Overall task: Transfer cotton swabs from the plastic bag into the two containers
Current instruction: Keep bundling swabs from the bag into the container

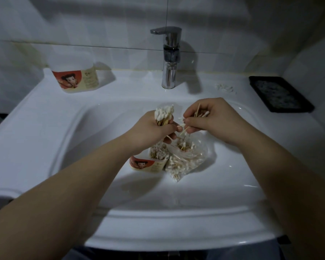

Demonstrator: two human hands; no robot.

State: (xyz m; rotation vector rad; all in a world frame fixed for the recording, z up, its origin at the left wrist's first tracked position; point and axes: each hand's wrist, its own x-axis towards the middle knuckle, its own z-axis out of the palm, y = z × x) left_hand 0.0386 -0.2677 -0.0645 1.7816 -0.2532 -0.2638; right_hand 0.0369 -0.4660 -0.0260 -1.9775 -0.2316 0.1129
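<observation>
Bare forearms (86,186), bare hands (212,119)

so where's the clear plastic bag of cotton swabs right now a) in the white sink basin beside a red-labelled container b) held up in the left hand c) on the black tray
a: the clear plastic bag lies in the white sink basin beside the red-labelled container, while the left hand grips a swab bundle.

Dim, bluish | shadows thrown right of faucet (169,59) | small glare specks on sink (233,194), right side | edges bowed, lower corners soft
</observation>
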